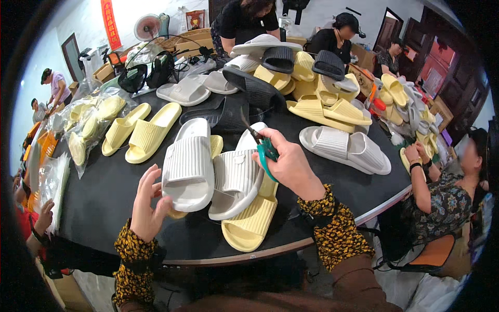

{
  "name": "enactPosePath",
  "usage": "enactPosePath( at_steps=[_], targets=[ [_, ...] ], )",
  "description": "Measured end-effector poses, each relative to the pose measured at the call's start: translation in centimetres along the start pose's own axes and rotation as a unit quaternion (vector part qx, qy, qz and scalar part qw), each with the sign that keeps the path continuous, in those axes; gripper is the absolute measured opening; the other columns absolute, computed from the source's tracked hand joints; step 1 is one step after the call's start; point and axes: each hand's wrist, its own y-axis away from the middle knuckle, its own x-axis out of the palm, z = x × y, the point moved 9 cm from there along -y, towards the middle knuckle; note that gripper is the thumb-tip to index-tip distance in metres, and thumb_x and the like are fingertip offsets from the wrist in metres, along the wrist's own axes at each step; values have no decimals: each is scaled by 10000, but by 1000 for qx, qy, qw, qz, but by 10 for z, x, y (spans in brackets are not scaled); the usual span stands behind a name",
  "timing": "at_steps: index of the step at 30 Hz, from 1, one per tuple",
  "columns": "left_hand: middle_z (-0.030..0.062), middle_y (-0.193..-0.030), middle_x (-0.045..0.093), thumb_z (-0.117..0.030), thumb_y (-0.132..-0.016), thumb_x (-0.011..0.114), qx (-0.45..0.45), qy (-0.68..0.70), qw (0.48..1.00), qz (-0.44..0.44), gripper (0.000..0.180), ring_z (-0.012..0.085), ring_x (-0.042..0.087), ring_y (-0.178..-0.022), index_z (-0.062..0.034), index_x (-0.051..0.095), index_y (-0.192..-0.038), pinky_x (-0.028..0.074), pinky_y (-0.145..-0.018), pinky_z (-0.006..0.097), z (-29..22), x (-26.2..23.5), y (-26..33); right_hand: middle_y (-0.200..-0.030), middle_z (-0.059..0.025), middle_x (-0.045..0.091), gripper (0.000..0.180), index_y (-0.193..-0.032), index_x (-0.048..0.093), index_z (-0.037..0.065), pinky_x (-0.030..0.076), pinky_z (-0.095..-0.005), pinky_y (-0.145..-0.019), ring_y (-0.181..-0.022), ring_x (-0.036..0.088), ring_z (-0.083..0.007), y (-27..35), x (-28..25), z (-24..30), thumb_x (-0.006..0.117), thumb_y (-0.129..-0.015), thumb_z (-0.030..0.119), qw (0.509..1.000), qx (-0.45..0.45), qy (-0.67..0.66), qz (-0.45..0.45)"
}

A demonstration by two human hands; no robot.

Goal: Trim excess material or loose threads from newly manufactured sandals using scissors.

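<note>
My left hand (pixel 147 204) is beside a light grey slide slipper (pixel 188 161), its fingers apart and curved. The thumb tip appears to touch the slipper's lower left edge. In my right hand (pixel 292 165) are scissors with green handles (pixel 267 152), their dark blades pointing up and away. Under the scissors lies a second grey slipper (pixel 234 174), partly covered by my right fingers, with a thin clear strand near its opening. A yellow slipper (pixel 250 223) sits beneath it at the table's front. More yellow shows from under the first grey slipper.
On the black table (pixel 119 208) a heap of grey, yellow and black slippers (pixel 306 78) rises at the back. A yellow pair (pixel 140 130) and bagged slippers (pixel 86 125) lie left, a grey pair (pixel 345 148) right. Several people work around; one person (pixel 447 192) sits close at right.
</note>
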Motion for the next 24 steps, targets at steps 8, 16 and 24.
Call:
enactPosePath(
  at_steps=[8, 16, 24],
  targets=[
    [259, -1447, 163, -157, -527, 857, 72, -330, 936, 99, 1047, 425, 303, -1281, -56, 264, -1384, 331, -1014, 471, -36, 38, 11, -777, -198, 617, 362, -1050, 542, 65, 484, -411, -631, -748, 612, -378, -17, 33, 10, 699, -768, 230, 994, -57, -4, 93],
    [267, -1377, 329, 82, -716, 588, 106, -285, 952, -42, 781, 407, 443, -1196, -20, 235, -1405, 419, -951, 390, -24, 2, 5, -853, -115, 661, 346, -1095, 525, -10, 495, -267, -695, -774, 637, -154, -23, 3, -27, 659, -800, 111, 984, 23, -175, -13],
    [235, -1191, 538, 62, -813, 472, -55, -181, 973, -132, 692, 276, 607, -997, -30, 169, -1429, 453, -879, 322, -2, -40, 2, -944, -62, 604, 385, -1153, 506, -22, 471, -213, -733, -825, 574, -89, -20, -93, -32, 673, -829, 101, 956, 8, -154, -248]
  ],
)
